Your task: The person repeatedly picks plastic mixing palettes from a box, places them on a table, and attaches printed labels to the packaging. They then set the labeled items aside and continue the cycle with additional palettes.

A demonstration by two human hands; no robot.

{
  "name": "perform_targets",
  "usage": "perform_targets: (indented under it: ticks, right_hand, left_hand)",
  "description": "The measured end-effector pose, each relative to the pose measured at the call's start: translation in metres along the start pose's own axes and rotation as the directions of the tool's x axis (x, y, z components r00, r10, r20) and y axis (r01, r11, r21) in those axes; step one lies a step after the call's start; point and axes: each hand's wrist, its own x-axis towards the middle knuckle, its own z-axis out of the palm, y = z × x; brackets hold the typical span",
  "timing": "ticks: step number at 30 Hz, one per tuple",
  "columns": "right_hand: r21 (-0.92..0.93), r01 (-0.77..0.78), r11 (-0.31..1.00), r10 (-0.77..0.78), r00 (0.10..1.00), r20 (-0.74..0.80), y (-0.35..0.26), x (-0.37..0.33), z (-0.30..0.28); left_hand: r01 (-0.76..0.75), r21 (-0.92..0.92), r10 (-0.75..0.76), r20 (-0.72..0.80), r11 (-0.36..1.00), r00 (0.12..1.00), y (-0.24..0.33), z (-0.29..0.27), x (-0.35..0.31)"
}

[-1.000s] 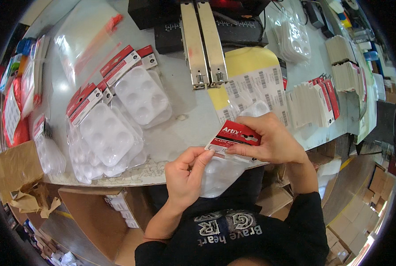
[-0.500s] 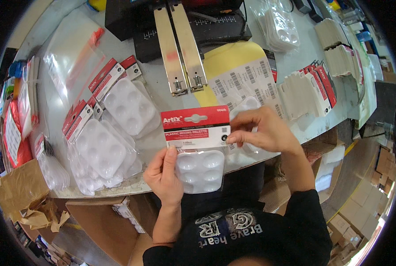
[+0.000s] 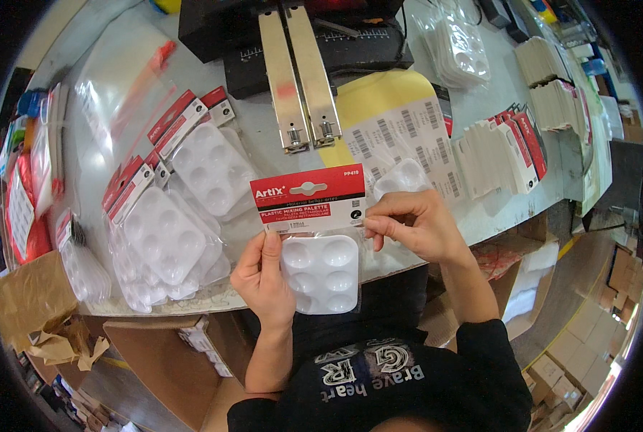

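A bagged white plastic paint palette [image 3: 320,273] with six wells hangs in front of me at the table's near edge. Its red and white header card [image 3: 308,193] is folded over the top of the bag. My left hand [image 3: 265,282] is closed on the card's lower left corner, thumb in front. At the card's right edge, the thumb and fingers of my right hand [image 3: 416,225] pinch it. Behind my right hand lies another white palette [image 3: 406,177], partly hidden, by a sheet of barcode labels [image 3: 408,137].
Finished-looking palette packs [image 3: 164,234] are heaped on the left. A black machine with two metal arms [image 3: 300,79] stands at the back. Folded header cards [image 3: 498,155] are stacked at right, below bagged palettes [image 3: 457,50]. Open cardboard boxes [image 3: 167,360] stand under the table edge.
The held pack has shifted slightly left and tilted a little more, its right side higher. Both hands keep their hold on the card.
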Motion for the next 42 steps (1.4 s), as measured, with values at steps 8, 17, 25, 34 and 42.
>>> perform_targets:
  ticks: [8,17,25,34,42]
  right_hand:
    - [0.041,0.005,0.999,-0.002,0.997,-0.077,0.0,-0.005,0.014]
    - [0.369,-0.021,0.929,0.138,0.946,-0.293,0.021,0.027,0.023]
    - [0.435,0.066,0.898,0.069,0.955,-0.288,0.021,0.022,0.024]
    - [0.366,0.052,0.929,0.091,0.928,-0.362,0.025,0.032,0.026]
    - [0.321,0.133,0.938,0.017,0.905,-0.425,0.021,0.062,0.022]
  left_hand:
    - [-0.016,0.207,0.012,0.021,0.978,1.0,0.015,0.0,-0.001]
    - [-0.062,0.203,0.05,0.065,0.977,0.997,-0.001,0.019,0.031]
    - [-0.025,0.103,0.018,0.071,0.994,0.997,0.002,0.022,0.03]
    - [0.046,0.238,-0.069,0.09,0.97,0.994,0.003,0.024,0.044]
    - [-0.024,0.149,0.014,0.069,0.988,0.998,-0.005,0.031,0.075]
